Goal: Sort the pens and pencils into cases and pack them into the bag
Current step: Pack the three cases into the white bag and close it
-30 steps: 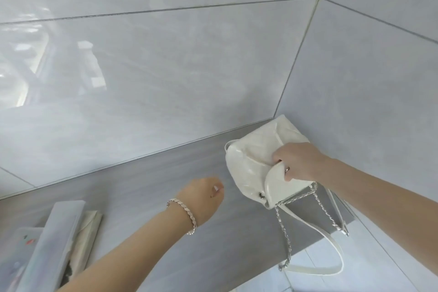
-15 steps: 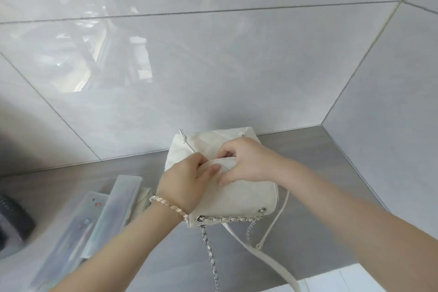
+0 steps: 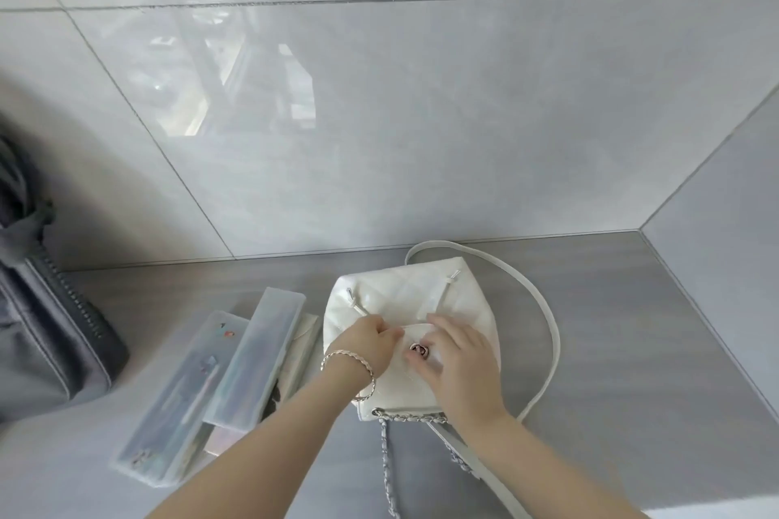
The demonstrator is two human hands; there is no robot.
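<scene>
Left hand (image 3: 373, 343), right hand (image 3: 461, 367) (fingers curled) grip bag (image 3: 404, 282)

White quilted bag (image 3: 404, 291), silver clasp (image 3: 419, 351).
Left of it I see frosted iridescent cases (image 3: 257, 350); beneath, grey streaked counter (image 3: 632, 329).
</scene>
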